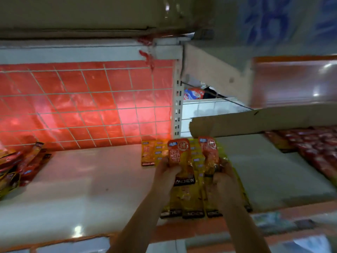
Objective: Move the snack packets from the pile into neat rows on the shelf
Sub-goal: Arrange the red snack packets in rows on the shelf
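So, both bare forearms came up from the bottom edge side by side, over the glossy white shelf [82, 179]. The left hand [165, 173] gripped a shiny orange plastic snack packet [179, 156] by its lower half. Its fingers [174, 169] were curled round the wrapper, and the packet stood roughly upright with a dark lettered band at the bottom. The right hand [225, 181] held a second orange packet [208, 154] much the same way, fingers closed on its lower end, just beside the first one.

Right under the hands, flat rows of yellow crinkly packets [193, 196] lay on the shelf. They overlapped each other, with dark strips along the near edge, and ran from the front lip back toward the rear panel. Over at the far left of the shelf sat a loose heap of red and orange foil packets [18, 165], well apart from the rows.

The back was a shiny orange-red panel [54, 114] behind a white wire grid [81, 111] of squares. On the right, a brown cardboard box [255, 121] had its flap poking out over the shelf, and dark red packets [313, 148] looked to be packed tight in it. It was all pretty blurry there, so I couldn't make out more.
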